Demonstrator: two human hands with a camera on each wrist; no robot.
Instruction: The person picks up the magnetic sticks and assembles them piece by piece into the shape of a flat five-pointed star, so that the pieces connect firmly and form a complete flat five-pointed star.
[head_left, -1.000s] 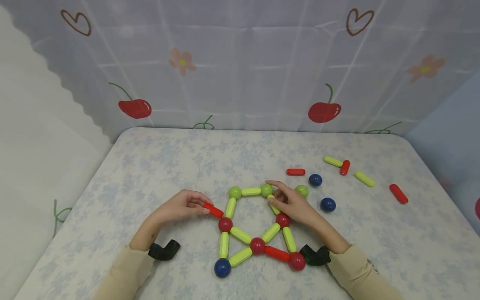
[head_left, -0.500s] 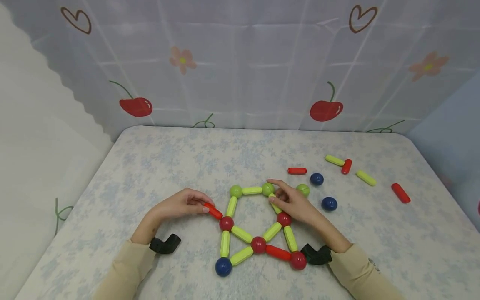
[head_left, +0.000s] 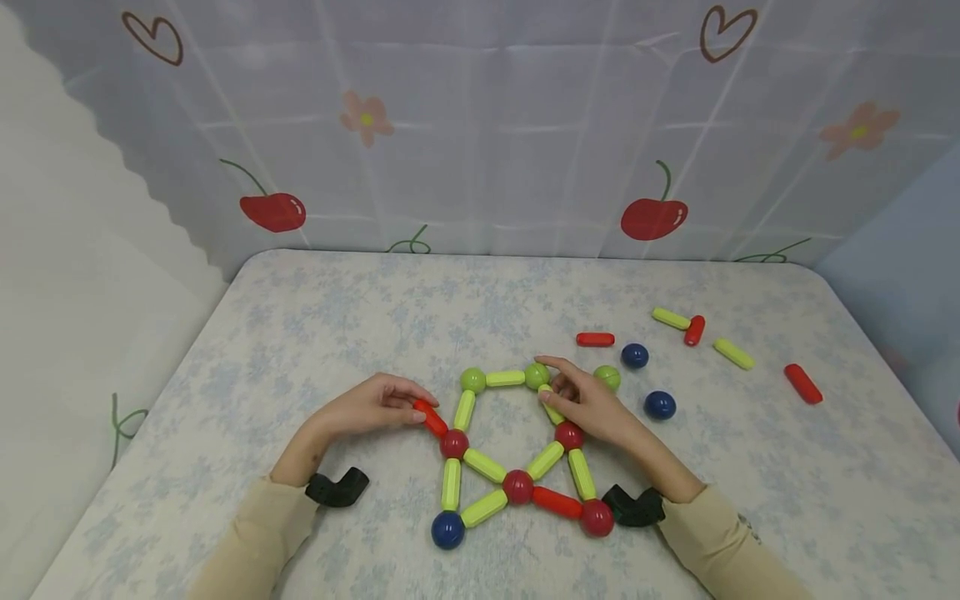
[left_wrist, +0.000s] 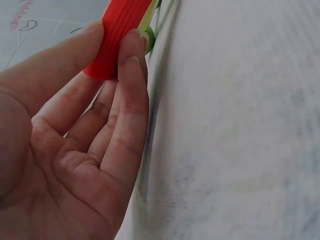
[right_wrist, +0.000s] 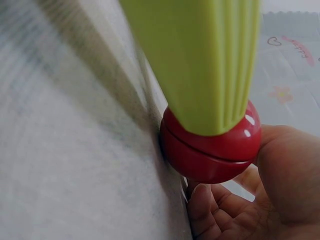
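My left hand [head_left: 375, 407] pinches a red magnetic stick [head_left: 431, 418] between thumb and fingers. The stick's lower end meets a red ball [head_left: 453, 444] at the left of a flat frame of sticks and balls. In the left wrist view the same red stick [left_wrist: 120, 37] stands out past the fingertips. At the frame's upper right, my right hand [head_left: 588, 406] pinches a yellow-green magnetic stick [head_left: 553, 407], its index finger reaching over a green ball [head_left: 537, 376]. That stick runs down to another red ball [head_left: 569, 436]. The right wrist view shows a red ball [right_wrist: 212, 155] beside the hand.
A blue ball [head_left: 447, 530] and a red ball [head_left: 597, 517] form the frame's near corners. Loose to the right lie blue balls [head_left: 660, 405], a green ball [head_left: 607, 378], red sticks [head_left: 803, 384] and yellow-green sticks [head_left: 733, 353]. A curtain [head_left: 480, 125] hangs behind the table.
My left hand has moved slightly right, and the red stick has swung to a steeper angle at the red ball. The right hand keeps its place on the frame.
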